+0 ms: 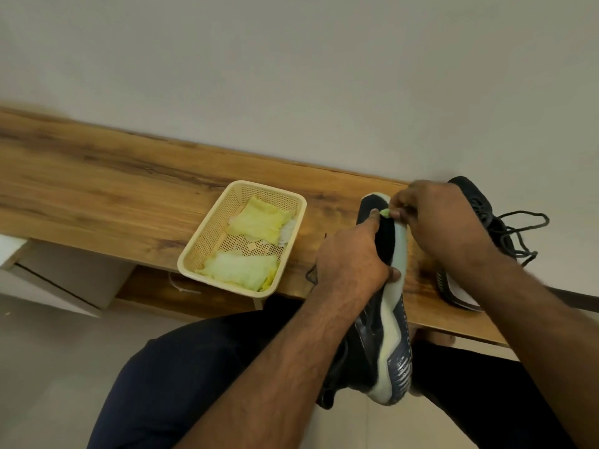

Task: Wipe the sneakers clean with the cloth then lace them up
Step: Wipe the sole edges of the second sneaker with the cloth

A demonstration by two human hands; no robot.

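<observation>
From the head camera, a person sits at a wooden bench [97,189] that runs along a pale wall, dark trousers [181,377] filling the lower part of the view.

The left hand [351,259] has its grip wrapped round the middle of a dark sneaker [379,338], thumb stretched up along the black upper and fingertips curling onto the pale sole edge. The sneaker is turned on its side, toe pointing away toward the wall and resting over the bench, heel hanging off the near edge above the lap, its ridged dark-and-white sole facing right.

The right hand [440,215] reaches in from the right, its grip narrowed to a pinch on a small wad of light green cloth [385,212], pressed against the sole rim near the toe, just beside the left thumb tip.

The second sneaker [479,218] lies on the bench behind the right hand and forearm, near the wall, largely hidden by them. Its dark laces [522,231] trail loose to the right, and part of its striped sole shows below the forearm.

To the left of the held sneaker, well apart from it, a cream plastic basket [210,241] with perforated walls sits at the bench's near edge. Inside lie folded yellow-green cloths [259,222], one toward the far end and one toward the near end.
</observation>
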